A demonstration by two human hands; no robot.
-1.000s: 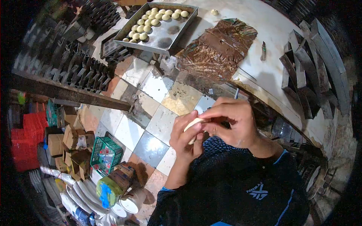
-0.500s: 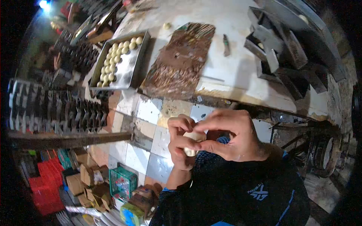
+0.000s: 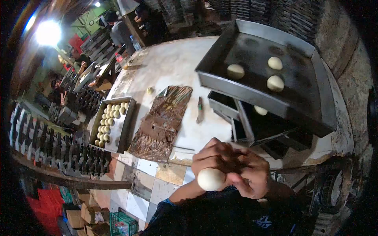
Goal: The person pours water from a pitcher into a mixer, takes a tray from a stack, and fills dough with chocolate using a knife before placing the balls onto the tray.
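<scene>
A smooth pale dough ball (image 3: pixel 211 179) is held up close in front of my chest, between my two hands. My left hand (image 3: pixel 210 153) has its fingers curled behind the ball. Pressed against it from the right is my right hand (image 3: pixel 252 173), closed, its thumb beside the ball. The two hands touch, and some fingers are hidden behind each other. Beyond them, a large metal tray (image 3: pixel 252 92) tilts on stacked pans and carries several similar dough balls (image 3: pixel 275 83).
A brown-smeared mat (image 3: pixel 161 122), a knife (image 3: pixel 200 110) and one small ball (image 3: pixel 150 91) lie on the white table (image 3: pixel 173 59). A smaller tray (image 3: pixel 128 126) holds rows of dough balls. Stacked metal moulds (image 3: pixel 59 137) stand at left; people are at the back left.
My view has tilted up, bringing the large tray and the people at the back into sight. The dough ball has turned toward me between my hands, showing a smooth round side.
</scene>
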